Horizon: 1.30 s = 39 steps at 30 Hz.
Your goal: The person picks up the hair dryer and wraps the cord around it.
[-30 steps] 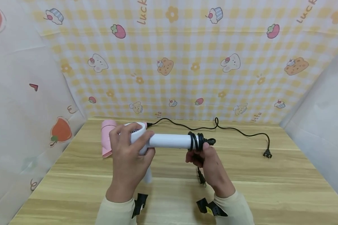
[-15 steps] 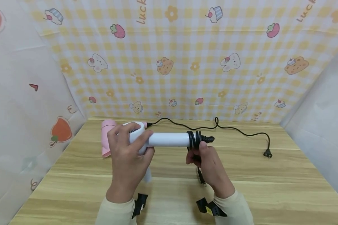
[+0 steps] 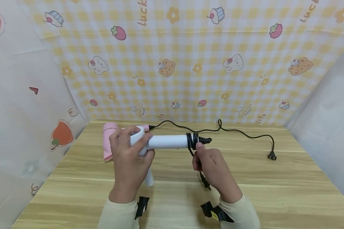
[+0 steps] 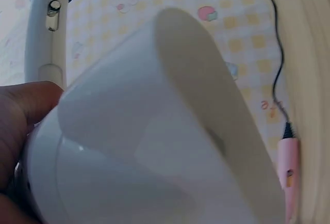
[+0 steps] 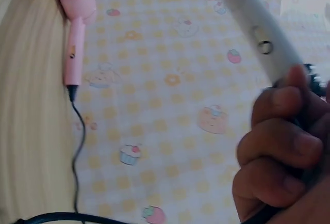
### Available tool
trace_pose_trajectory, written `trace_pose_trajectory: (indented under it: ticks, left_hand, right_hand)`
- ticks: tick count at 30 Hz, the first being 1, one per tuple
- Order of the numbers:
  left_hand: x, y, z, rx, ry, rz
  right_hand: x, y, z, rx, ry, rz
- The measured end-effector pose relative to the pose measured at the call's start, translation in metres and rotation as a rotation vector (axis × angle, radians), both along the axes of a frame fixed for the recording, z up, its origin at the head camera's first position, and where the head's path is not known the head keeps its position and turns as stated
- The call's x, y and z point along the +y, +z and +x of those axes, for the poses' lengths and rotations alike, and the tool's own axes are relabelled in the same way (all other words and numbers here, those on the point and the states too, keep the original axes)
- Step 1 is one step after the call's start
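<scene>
Left hand (image 3: 130,160) grips a white plastic hair dryer (image 3: 167,142); right hand (image 3: 216,167), holding its partly wound black cord (image 3: 192,141), has shifted slightly left, winding apparently unfinished.

White hairdryer (image 4: 124,146), handle (image 3: 169,142) rightward (black cord (image 3: 191,141) wound round).

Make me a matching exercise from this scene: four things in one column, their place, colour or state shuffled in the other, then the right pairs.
Column 1
1. Left hand
2. Pink dryer
3. Right hand
4. Backdrop

Column 2
A. Lying on the table
B. Yellow-checked
C. Gripping the white dryer by its head
D. Holding the wound cord

Pairs: 1-C; 2-A; 3-D; 4-B
</scene>
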<state>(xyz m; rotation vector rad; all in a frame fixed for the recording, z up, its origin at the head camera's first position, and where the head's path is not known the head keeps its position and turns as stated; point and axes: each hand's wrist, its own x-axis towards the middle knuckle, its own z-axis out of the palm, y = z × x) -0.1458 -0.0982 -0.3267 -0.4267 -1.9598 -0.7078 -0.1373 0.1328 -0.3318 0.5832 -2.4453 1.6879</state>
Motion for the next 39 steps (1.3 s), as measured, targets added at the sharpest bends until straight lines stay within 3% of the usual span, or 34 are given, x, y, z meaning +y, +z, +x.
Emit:
trace_pose_trajectory:
  ticks: [6,13,18,24,32,39]
  left_hand:
    - [0.0,-0.014,-0.009,-0.027,0.026,-0.011]
    - [0.001,-0.017,-0.011,-0.034,0.062,-0.012]
    - [0.001,-0.017,-0.011,-0.032,0.077,-0.034]
    - [-0.001,-0.017,-0.011,-0.043,0.089,-0.075]
    - [-0.002,-0.02,-0.015,0.008,0.019,-0.173]
    - [-0.002,-0.019,-0.014,0.034,-0.018,-0.219]
  right_hand:
    - [0.003,0.003,0.003,0.204,0.101,0.253]
    - [0.009,0.005,0.003,0.332,0.141,0.317]
    - [0.011,0.007,0.004,0.372,0.084,0.308]
    - [0.016,0.01,0.004,0.348,0.009,0.293]
    - [0.021,0.01,0.002,0.419,-0.103,0.251]
    - [0.022,0.01,0.001,0.393,-0.256,0.227]
